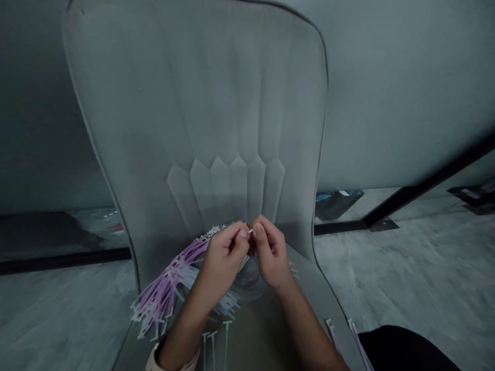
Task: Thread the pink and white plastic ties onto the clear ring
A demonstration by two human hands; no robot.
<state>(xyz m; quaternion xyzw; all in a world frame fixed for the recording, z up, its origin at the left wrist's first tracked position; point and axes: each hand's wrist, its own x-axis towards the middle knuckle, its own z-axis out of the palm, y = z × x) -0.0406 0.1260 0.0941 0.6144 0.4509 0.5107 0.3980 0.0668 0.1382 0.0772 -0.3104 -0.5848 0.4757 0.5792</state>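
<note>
over chair seat [266, 332]: left hand [227, 248] and right hand [271, 253] close together, both pinched on small white piece [250, 231]. purple strips [160, 296] on seat's left; clear dish [249, 291] mid-seat.

A slender white piece [250, 231], mostly covered, shows only as a short pale stub just below the centre of the frame, lying nearly level with its right end slightly raised, its full shape hidden from sight.
</note>
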